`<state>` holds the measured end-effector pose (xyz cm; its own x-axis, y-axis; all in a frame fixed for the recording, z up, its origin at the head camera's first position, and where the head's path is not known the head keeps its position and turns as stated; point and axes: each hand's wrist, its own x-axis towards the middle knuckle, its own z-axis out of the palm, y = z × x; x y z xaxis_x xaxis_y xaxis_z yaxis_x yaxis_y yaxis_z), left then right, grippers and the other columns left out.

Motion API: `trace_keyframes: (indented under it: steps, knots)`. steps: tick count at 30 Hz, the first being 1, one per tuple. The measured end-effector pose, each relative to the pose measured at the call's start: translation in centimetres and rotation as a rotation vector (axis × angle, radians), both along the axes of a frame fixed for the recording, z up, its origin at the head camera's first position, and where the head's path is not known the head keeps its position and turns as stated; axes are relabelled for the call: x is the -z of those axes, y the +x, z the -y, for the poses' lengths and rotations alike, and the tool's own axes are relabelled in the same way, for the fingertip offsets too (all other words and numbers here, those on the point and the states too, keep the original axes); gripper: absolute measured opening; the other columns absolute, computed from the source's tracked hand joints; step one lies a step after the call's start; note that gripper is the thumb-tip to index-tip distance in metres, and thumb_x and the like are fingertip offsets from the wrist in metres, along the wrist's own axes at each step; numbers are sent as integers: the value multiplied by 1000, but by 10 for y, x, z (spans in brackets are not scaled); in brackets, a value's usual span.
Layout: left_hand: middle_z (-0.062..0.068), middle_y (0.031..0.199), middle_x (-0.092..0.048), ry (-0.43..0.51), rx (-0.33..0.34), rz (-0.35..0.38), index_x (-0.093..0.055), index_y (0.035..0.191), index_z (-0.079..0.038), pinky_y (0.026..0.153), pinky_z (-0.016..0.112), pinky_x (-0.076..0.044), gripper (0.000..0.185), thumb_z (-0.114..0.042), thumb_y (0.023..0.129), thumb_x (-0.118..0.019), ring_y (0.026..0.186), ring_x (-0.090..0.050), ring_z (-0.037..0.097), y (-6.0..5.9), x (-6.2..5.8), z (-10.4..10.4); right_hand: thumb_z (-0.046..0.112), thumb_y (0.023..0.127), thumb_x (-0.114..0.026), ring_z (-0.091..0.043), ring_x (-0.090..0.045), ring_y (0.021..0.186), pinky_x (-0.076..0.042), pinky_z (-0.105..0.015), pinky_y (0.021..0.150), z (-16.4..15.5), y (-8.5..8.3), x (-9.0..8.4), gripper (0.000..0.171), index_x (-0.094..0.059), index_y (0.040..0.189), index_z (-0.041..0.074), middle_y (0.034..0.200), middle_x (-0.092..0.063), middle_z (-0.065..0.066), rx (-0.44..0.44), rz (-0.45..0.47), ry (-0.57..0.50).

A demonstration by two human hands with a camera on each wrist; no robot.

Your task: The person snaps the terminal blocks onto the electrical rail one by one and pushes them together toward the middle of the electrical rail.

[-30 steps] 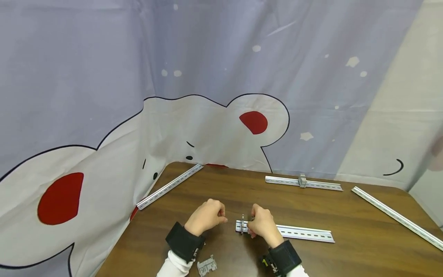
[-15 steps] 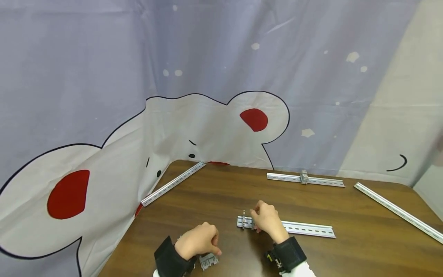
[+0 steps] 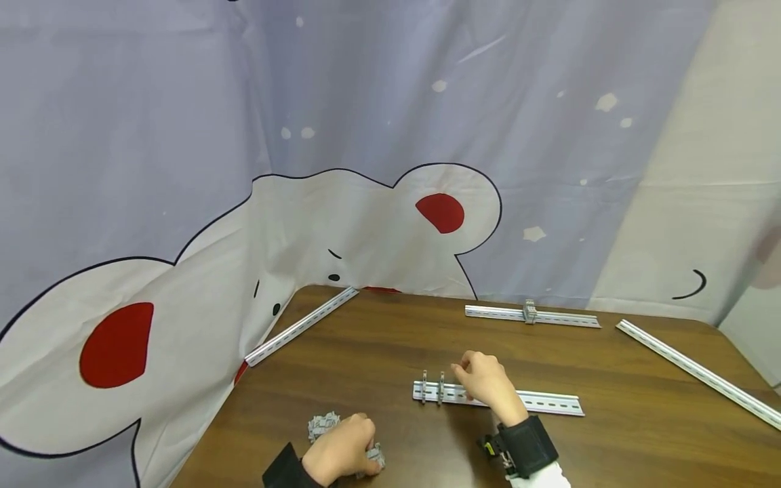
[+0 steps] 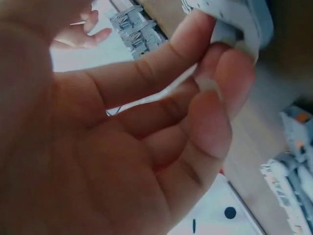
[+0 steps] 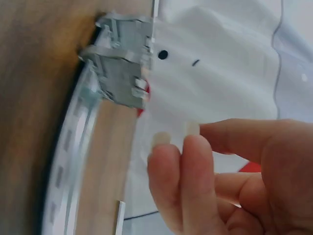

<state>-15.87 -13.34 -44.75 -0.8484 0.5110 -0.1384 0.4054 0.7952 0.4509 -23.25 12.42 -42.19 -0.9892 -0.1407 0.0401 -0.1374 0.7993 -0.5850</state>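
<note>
Left hand: the left hand (image 3: 339, 455) lies low on the wooden table (image 3: 378, 339) at the near edge, knuckles up, wrist in a black band, fingers bent over a small grey clip (image 3: 375, 456).
Left fingers: in the left wrist view the fingertips (image 4: 230, 73) curl round and pinch a pale grey clip piece (image 4: 234, 19); the hand grips it.
Grey clip: a small ribbed plastic block, light grey, half hidden under the fingers and poking out just past their tips on the right.
Loose clips: a little heap of the same grey pieces (image 3: 322, 424) lies just beyond the left knuckles, apart from them.
Right hand: the right hand (image 3: 485, 383) sits over the near rail (image 3: 537, 402), forearm running back to a black wrist band, fingers pointing toward the rail's left end.
Right fingers: loosely bent with tips close together (image 5: 168, 147); the right wrist view shows nothing between them, and they stand off the rail.
Mounted clips: two grey clips (image 3: 432, 388) stand upright side by side on the rail's left end, just beyond the right fingertips, not touched.
Near rail: a flat slotted metal strip, silver, lying crosswise under the right hand.
</note>
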Motion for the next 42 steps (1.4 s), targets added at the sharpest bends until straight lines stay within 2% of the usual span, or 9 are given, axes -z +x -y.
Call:
trace_keyframes:
  steps: [7, 11, 14, 18, 22, 26, 34, 38, 42]
  knots:
    - [-13, 59, -36, 107, 70, 44, -50, 67, -15, 50, 18, -26, 26, -18, 79, -72, 48, -29, 1, -13, -5, -17, 18, 92, -64, -16, -60, 46, -46, -28, 52, -11, 12, -15, 14, -66, 90, 5, 62, -63, -3, -85, 23, -9]
    - [-12, 65, -51, 156, 124, -58, -58, 81, -15, 52, 14, -35, 16, -22, 82, -72, 51, -39, -3, -28, -17, -30, 23, 93, -62, -15, -57, 46, -46, -26, 52, -21, 17, -25, 19, -65, 90, 5, 58, -60, -1, -228, 55, -60]
    - [-10, 67, -55, 181, 132, -190, -59, 86, -14, 50, 12, -36, 18, -26, 82, -72, 51, -40, -5, -37, -26, -41, 26, 96, -59, -16, -58, 47, -46, -26, 50, -27, 21, -30, 23, -65, 92, 5, 60, -61, -4, -335, 97, -121]
    - [-8, 70, -58, 245, 117, -296, -59, 90, -14, 49, 11, -36, 19, -25, 82, -72, 52, -40, -6, -42, -33, -54, 26, 97, -58, -17, -58, 49, -48, -26, 48, -32, 28, -34, 23, -66, 94, 5, 64, -63, -9, -397, 136, -185]
    - [-7, 75, -61, 311, 74, -288, -60, 93, -13, 52, 12, -37, 17, -23, 84, -71, 54, -41, -5, -44, -32, -65, 16, 90, -66, -9, -57, 53, -47, -24, 50, -32, 36, -32, 11, -65, 95, 7, 69, -64, -2, -402, 35, -187]
    - [-4, 75, -64, 340, 20, -274, -62, 92, -11, 52, 14, -39, 16, -22, 85, -71, 54, -44, -5, -46, -27, -73, 12, 81, -75, 2, -53, 56, -45, -20, 53, -28, 43, -23, 17, -62, 92, 10, 74, -64, 5, -365, -118, -140]
    - [8, 81, -71, 459, -50, -273, -61, 95, -3, 56, 13, -46, 26, -29, 92, -66, 66, -64, 5, -47, -25, -95, 30, 83, -75, -9, -58, 47, -44, -21, 43, -15, 47, -13, 28, -61, 88, 6, 74, -67, -2, -280, 0, -254]
    - [14, 89, -74, 546, -36, -218, -59, 98, -1, 60, 14, -50, 31, -31, 93, -63, 77, -72, 15, -49, -30, -102, 18, 85, -73, -14, -57, 44, -40, -20, 40, -11, 46, -15, 19, -59, 86, 6, 73, -67, -4, -186, -16, -292]
    - [9, 92, -74, 507, -30, -220, -63, 99, -7, 64, 17, -51, 32, -38, 93, -60, 81, -71, 12, -52, -34, -96, 7, 86, -69, -20, -60, 44, -41, -21, 39, -11, 44, -16, 13, -56, 83, 4, 71, -66, -4, -115, -17, -307]
